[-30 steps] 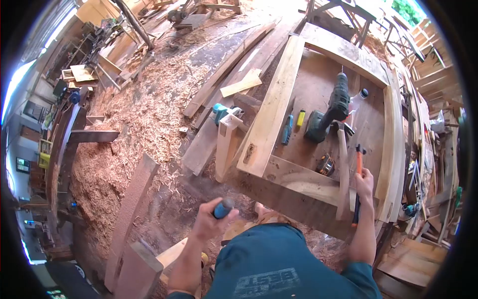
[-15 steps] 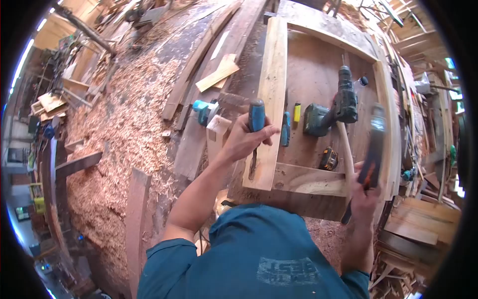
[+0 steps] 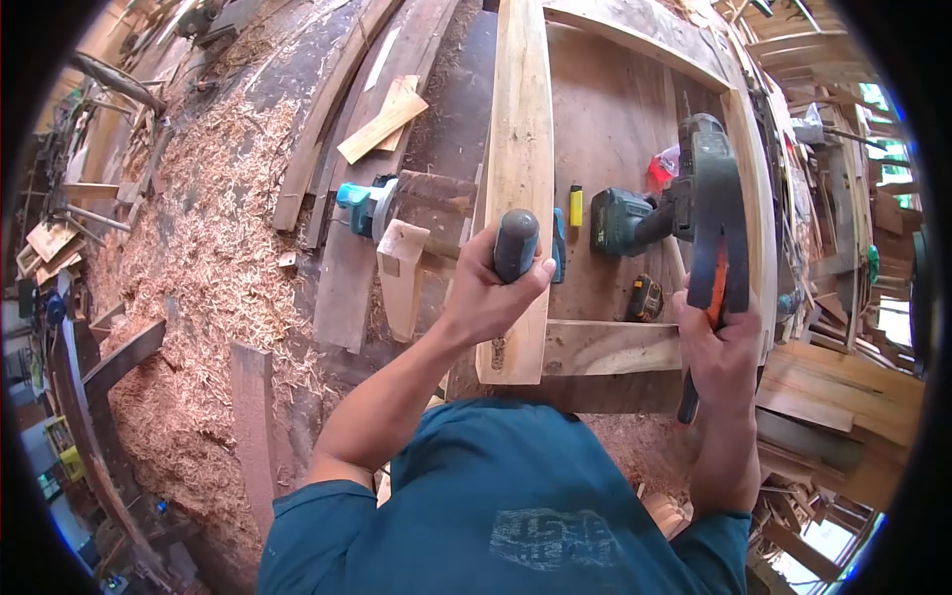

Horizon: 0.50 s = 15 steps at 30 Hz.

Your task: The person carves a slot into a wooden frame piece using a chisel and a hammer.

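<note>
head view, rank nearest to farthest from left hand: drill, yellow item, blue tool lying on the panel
1. Blue tool: just right of the left hand
2. Yellow item: next one right
3. Drill: farther right, partly behind the hammer

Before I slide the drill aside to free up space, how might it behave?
The drill will probably feel heavy toward its bulky battery. Lying on its side with an angular outline, it seems likelier to swivel than roll.
</note>
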Tool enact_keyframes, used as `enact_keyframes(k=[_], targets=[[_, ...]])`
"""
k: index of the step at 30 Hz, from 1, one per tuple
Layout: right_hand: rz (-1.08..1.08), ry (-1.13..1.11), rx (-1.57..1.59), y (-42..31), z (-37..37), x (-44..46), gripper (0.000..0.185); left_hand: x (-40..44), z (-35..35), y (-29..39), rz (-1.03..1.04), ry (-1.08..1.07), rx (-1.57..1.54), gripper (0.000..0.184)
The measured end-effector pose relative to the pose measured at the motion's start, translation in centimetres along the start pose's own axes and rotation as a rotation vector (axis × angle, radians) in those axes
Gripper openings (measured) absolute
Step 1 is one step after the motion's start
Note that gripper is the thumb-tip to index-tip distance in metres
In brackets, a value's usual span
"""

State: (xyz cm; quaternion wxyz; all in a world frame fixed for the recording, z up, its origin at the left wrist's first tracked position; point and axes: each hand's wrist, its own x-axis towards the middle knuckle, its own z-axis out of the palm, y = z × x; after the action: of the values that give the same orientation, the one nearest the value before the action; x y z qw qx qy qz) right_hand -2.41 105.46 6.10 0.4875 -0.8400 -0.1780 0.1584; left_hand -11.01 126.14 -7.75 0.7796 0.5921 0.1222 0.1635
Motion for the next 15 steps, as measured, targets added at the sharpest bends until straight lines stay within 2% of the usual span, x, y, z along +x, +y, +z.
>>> enact_keyframes(k=[3, 9, 11, 15], targets=[[-0.098, 0.011, -0.067, -0.8, 0.5, 0.7, 0.012, 0.6, 0.5, 0.6, 0.036, -0.035, 0.017, 0.015], [-0.349, -0.078, -0.251, -2.4, 0.2, 2.4, 0.019, 0.3, 1.6, 0.8, -0.014, 0.04, -0.042, 0.016], [-0.246, -0.081, -0.171, -2.8, 0.4, 2.5, 0.019, 0.0, 1.6, 0.3, -0.014, 0.069, -0.026, 0.014], [-0.289, -0.128, -0.244, -3.4, 0.9, 3.7, 0.017, 0.0, 1.8, -1.2, 0.006, 0.141, 0.024, 0.017]])
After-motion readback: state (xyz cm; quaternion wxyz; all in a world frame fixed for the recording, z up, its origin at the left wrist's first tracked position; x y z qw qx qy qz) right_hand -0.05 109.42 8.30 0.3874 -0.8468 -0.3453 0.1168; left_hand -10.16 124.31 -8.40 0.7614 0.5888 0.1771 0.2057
